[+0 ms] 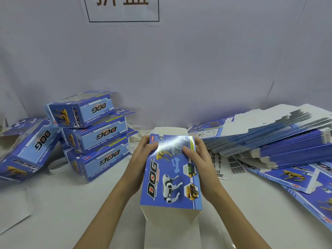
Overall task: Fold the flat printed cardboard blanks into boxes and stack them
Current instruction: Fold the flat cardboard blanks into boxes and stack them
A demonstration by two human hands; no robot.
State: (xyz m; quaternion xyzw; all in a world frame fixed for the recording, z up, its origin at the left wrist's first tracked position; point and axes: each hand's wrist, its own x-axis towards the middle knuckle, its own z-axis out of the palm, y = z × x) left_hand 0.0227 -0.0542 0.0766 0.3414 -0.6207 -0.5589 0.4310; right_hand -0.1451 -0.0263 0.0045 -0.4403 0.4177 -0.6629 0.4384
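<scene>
A blue printed box blank (170, 178) with "DOG" lettering and robot dogs is held up over the middle of the table, its white flaps sticking out at the near and far ends. My left hand (142, 157) grips its left edge, thumb on the printed face. My right hand (199, 159) grips its right edge, thumb lying across the top of the face. A stack of three folded boxes (97, 133) stands at the left. A big pile of flat blanks (280, 139) lies at the right.
One folded box (28, 150) lies tipped over at the far left. Loose flat blanks (294, 178) spread along the right front. The table is covered in white cloth (71, 203), with a white backdrop and a framed sign (124, 9) behind.
</scene>
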